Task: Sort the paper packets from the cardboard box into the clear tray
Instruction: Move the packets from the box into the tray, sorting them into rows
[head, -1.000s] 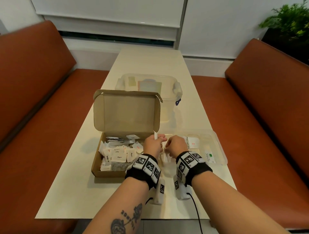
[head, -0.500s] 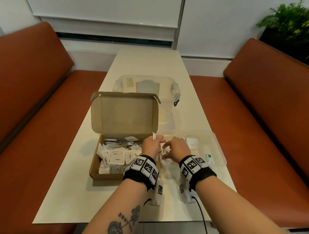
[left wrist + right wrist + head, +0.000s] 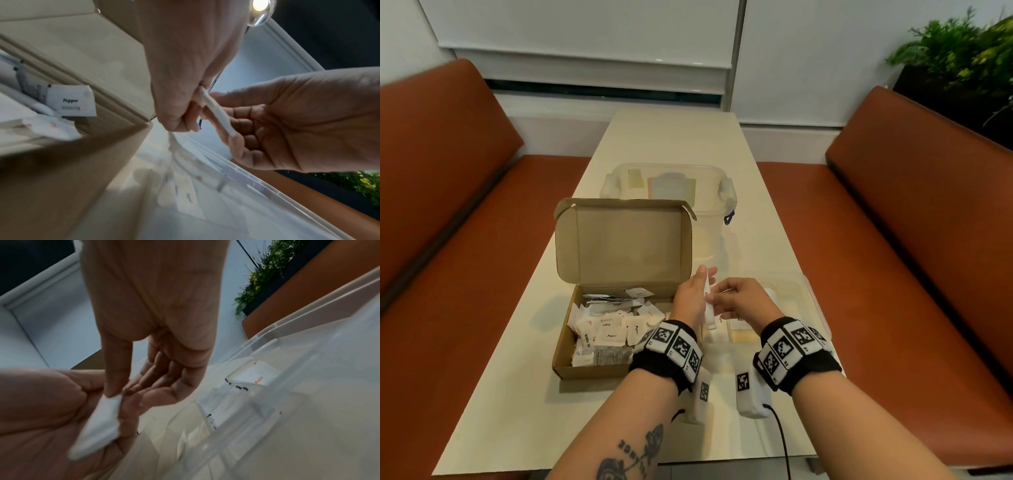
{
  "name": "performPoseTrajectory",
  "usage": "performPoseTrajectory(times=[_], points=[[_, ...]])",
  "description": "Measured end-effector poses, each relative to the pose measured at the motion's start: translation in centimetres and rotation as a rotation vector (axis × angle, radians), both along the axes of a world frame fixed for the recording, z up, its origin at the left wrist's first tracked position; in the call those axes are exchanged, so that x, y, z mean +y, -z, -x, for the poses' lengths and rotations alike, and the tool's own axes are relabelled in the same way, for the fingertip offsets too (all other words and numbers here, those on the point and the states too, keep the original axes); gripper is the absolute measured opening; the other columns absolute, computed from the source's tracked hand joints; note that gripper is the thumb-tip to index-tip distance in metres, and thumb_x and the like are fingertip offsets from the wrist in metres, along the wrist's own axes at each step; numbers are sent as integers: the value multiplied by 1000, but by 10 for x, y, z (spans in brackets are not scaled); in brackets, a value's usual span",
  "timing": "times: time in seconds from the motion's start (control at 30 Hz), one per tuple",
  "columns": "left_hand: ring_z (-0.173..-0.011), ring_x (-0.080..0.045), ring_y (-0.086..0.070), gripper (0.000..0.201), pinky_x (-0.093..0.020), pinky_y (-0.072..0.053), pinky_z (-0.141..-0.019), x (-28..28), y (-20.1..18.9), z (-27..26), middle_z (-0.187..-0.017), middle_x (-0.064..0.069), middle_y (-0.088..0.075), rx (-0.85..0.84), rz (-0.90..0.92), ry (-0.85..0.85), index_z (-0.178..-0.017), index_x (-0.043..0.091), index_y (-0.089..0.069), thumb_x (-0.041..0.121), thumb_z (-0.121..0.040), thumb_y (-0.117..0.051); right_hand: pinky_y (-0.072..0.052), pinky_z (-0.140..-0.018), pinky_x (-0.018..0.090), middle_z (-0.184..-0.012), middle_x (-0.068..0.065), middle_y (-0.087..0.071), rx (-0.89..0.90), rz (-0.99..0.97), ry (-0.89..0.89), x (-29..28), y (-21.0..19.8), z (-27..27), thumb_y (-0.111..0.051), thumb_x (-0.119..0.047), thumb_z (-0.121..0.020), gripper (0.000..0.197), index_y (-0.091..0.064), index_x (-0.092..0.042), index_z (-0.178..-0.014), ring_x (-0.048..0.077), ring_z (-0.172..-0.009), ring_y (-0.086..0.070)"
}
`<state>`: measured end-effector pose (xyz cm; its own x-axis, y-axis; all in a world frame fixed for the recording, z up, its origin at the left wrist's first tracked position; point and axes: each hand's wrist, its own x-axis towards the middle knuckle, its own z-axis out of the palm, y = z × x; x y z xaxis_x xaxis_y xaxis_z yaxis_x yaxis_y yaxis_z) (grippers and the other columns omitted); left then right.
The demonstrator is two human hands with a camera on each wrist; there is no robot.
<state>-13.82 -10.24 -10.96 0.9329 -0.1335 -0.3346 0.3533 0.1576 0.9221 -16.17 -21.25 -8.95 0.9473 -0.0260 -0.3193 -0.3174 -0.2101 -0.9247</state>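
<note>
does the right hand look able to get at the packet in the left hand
Likely yes: the right hand is beside the left hand, its thumb touching the packet; nothing lies between.

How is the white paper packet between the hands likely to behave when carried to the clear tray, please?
Probably light: the left hand and right hand hold the paper packet in a loose pinch. It looks stiff, showing a straight edge in the left wrist view. Being flat, it should not roll.
</note>
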Motion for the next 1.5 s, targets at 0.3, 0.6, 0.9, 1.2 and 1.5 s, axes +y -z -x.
performPoseTrajectory(times=[0.3, 0.6, 0.9, 1.2, 1.5], points=[[-99, -25, -59, 17, -25, -42, -78, 7, 15, -3, -107, -12, -64, -44, -573, -188, -95, 6, -64, -5, -83, -57, -50, -71, 27, -82, 5, -71, -32, 605, 71, 0, 9, -8, -74, -11, -75, 15, -59, -14, -72, 17, -77, -64], [-103, -27, -59, 19, -26, -43, -79, 10, 14, -4, -109, -12, -64, -15, -638, -129, -97, 5, -64, -5, -82, -60, -50, -80, 32, -100, 9, -68, -45, 1005, -131, 20, 28, -11, -54, -9, -86, 16, -65, -8, -97, 26, -95, -63], [-102, -27, -60, 18, -25, -43, -79, 11, 14, -4, -108, -12, -65, -13, -645, -122, -94, 7, -64, -5, -81, -60, -43, -90, 30, -114, 5, -59, -144, 1244, -303, 11, 31, -10, -67, -33, -83, 32, -67, -16, -110, 25, -113, -44], [-105, -26, -59, 20, -24, -42, -77, 11, 7, -2, -112, -11, -64, 17, -649, -102, -100, 5, -64, -5, -84, -58, -43, -92, 31, -114, 4, -55, -126, 1185, -299, 11, 28, -4, -70, -33, -80, 31, -69, -23, -110, 25, -115, -41], [-83, -25, -54, 17, -33, -46, -76, 47, -22, -14, -87, -11, -58, -15, -792, -3, -94, 0, -65, 9, -91, -52, -42, -64, 26, -78, 2, -64, -244, 758, -227, 64, 10, 10, -57, -23, -88, 13, -64, -15, -81, 19, -74, -59]])
